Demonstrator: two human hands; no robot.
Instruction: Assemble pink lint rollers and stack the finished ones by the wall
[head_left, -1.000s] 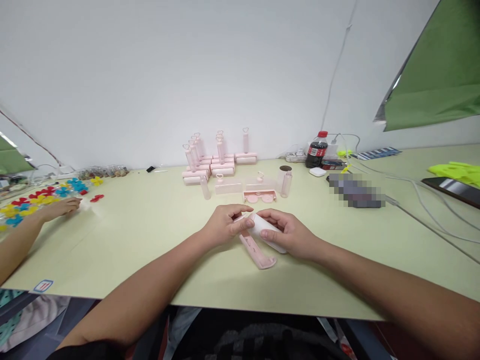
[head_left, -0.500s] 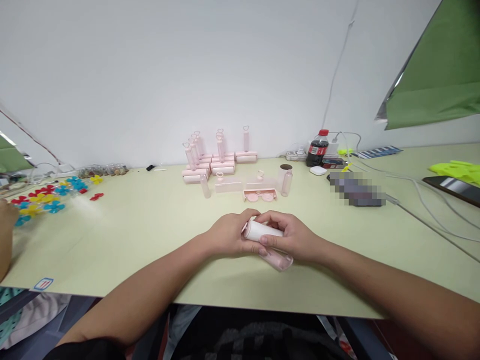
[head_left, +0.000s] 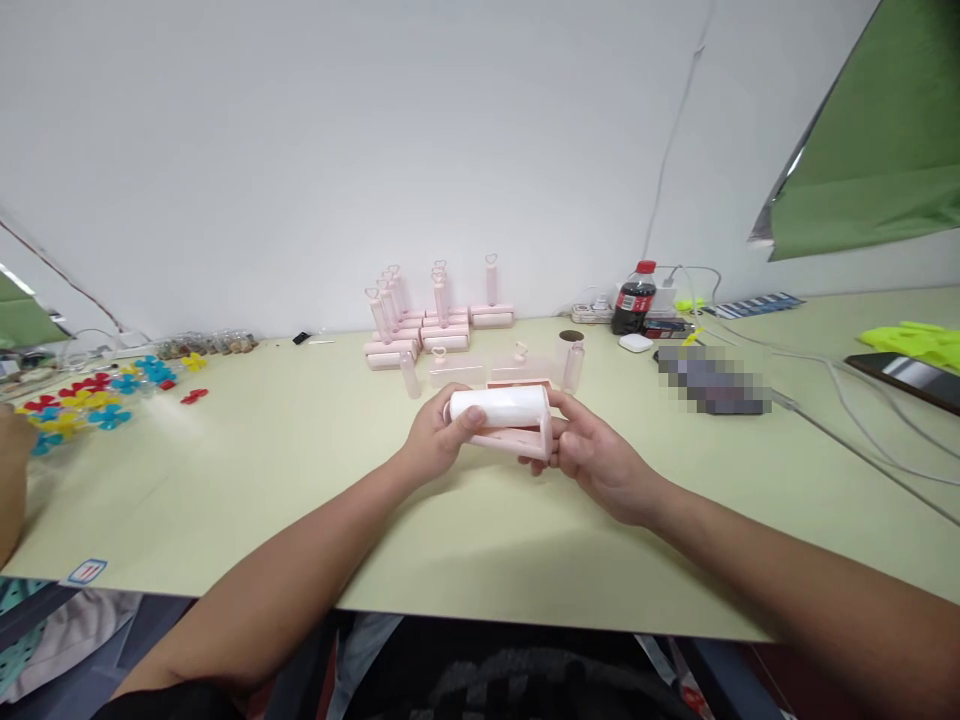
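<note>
Above the table's middle, a lint roller [head_left: 501, 408] with a white paper roll and a pale pink frame lies level between my hands. My left hand [head_left: 436, 436] is closed round its left end, the thumb resting on the roll. At the right end, my right hand [head_left: 600, 462] grips the pink frame, fingers behind and below it. Just behind, a pink part with two rings is mostly hidden by the roller; its edge [head_left: 517, 384] shows. Clear pink covers [head_left: 457, 373] and a clear pink tube [head_left: 409, 375] stand beyond my hands.
Several assembled pink lint rollers [head_left: 390, 352] stand near the wall. A cardboard-cored roll [head_left: 570, 343], a cola bottle [head_left: 634, 298], a blurred dark object [head_left: 712, 380] and cables are to the right. Colourful flower-shaped pieces [head_left: 90, 395] and another person's hand [head_left: 13, 450] are at left.
My hands have raised the lint roller away from me and turned it level. Its white roll now shows along its length, and my right hand has shifted to the right end.
</note>
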